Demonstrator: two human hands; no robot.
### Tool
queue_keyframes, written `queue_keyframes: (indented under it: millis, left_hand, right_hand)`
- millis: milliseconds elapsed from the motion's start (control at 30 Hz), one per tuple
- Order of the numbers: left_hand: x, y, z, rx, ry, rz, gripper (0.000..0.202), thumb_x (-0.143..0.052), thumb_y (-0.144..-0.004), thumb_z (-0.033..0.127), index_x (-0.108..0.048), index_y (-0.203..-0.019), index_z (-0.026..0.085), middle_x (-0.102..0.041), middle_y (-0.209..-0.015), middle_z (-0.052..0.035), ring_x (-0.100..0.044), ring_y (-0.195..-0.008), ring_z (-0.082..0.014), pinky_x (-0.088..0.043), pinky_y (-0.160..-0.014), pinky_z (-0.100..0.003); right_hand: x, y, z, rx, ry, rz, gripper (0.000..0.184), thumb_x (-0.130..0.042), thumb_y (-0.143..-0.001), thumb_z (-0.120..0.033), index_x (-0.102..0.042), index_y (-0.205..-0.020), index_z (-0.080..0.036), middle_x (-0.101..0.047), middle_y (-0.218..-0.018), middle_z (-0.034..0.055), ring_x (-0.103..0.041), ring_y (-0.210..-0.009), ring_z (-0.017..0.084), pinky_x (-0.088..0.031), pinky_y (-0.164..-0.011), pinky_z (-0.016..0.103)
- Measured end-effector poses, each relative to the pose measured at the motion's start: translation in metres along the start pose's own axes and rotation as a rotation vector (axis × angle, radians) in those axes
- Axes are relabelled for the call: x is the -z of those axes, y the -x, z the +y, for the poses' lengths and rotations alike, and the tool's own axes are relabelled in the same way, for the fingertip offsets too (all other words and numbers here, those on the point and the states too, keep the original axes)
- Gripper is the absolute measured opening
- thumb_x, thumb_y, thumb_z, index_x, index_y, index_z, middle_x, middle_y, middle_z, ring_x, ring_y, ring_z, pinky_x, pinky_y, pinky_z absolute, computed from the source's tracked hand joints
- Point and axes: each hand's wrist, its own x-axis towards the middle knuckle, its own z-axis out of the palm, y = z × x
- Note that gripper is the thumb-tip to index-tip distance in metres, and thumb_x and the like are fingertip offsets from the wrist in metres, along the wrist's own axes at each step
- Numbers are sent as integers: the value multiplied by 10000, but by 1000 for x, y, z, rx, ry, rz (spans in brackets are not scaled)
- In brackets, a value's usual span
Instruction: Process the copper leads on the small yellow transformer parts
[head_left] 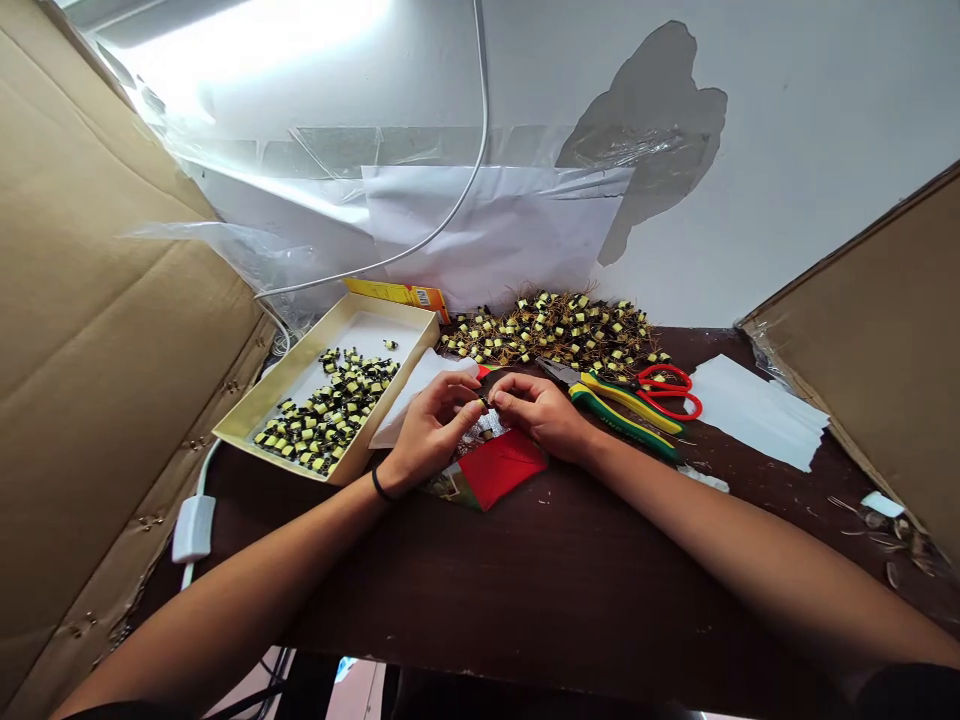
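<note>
My left hand (pixel 435 420) and my right hand (pixel 546 412) meet over the middle of the table. Between their fingertips is a small yellow-and-black coil (pixel 483 401), mostly hidden by the fingers. The left thumb and forefinger pinch it, and the right fingers are closed at its other side. Below the hands lies a red sheet (pixel 504 468) with a silvery patch beside it. On the left, a shallow cardboard tray (pixel 349 465) carries many similar coils (pixel 322 410). Behind my hands is a heap of coils with long brown wires (pixel 562 330).
Green-and-yellow pliers (pixel 626 415) and red-handled scissors (pixel 671 390) lie right of my hands. White paper sheets (pixel 757 410) lie farther right. Cardboard walls (pixel 97 330) stand at both sides. A white cable (pixel 484 100) runs down the back wall.
</note>
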Motion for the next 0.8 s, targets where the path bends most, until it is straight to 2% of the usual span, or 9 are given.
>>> queue_keyframes:
  millis: [133,300,433,633,800]
  left_hand:
    - [0,-1,-3,-31,5,9,292,-708,-777,378,-585,-948,177,-635,-854,-33,-618,-764,-143,-505,-667,-245]
    - [1,-2,-4,-26,-18,-2,298,-691,-796,381,-584,-986,177,-658,-878,-47,-635,-802,-159,-511,-696,-260]
    - [1,-2,-2,-24,-34,-4,287,-676,-813,369,-569,-994,174,-658,-843,-37,-633,-765,-147,-502,-666,-246]
    - [0,-3,0,-16,-18,-2,277,-685,-807,354,-559,-980,178,-670,-835,-33,-643,-780,-153,-508,-687,-254]
    - [0,-2,-2,6,10,18,285,-691,-802,357,-559,-980,178,-661,-836,-33,-633,-766,-151,-491,-661,-248]
  right_hand:
    - [-1,0,-1,-24,-39,20,403,-792,-616,-514,-620,-740,-172,-548,-634,-44,-453,-567,79,-353,-559,241]
    - [1,-1,0,-34,-82,1,372,-783,-649,-484,-619,-748,-166,-564,-668,-37,-462,-570,73,-355,-567,240]
    - [1,-1,-2,-38,-105,-6,342,-767,-679,-463,-616,-762,-166,-576,-693,-28,-476,-584,78,-372,-579,246]
    - [0,0,-4,-120,-242,-4,301,-742,-697,-425,-628,-788,-161,-591,-711,-7,-502,-601,87,-401,-584,247]
    - [2,0,-4,-115,-289,-14,246,-741,-679,-355,-636,-786,-160,-603,-725,0,-505,-603,86,-408,-577,243]
